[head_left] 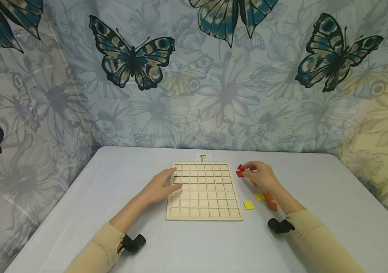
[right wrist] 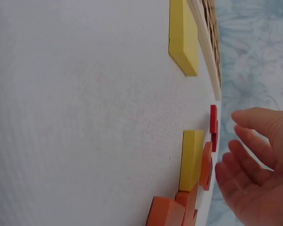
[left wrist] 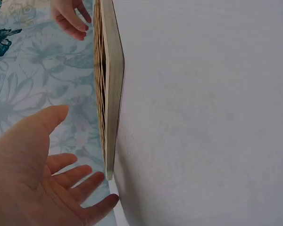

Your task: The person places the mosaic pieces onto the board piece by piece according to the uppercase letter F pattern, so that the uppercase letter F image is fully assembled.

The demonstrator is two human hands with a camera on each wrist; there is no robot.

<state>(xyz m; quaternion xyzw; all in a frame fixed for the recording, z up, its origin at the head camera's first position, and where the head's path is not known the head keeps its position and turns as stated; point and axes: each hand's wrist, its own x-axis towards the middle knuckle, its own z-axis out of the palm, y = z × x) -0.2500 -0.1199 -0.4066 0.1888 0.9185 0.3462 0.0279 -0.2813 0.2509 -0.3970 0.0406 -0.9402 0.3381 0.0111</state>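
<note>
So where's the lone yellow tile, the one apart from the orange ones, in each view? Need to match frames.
Head: yellow tile in the lower half, right of centre, just right of the grid board near its close right corner.
Left wrist: not in it.
Right wrist: yellow tile at the top, right of centre, beside the board's edge.
Shared landmark: grid board, top centre edge-on in left wrist, upper right in right wrist.

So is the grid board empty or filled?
Empty where visible: the grid board shows bare squares; the coloured tiles lie beside it.
</note>
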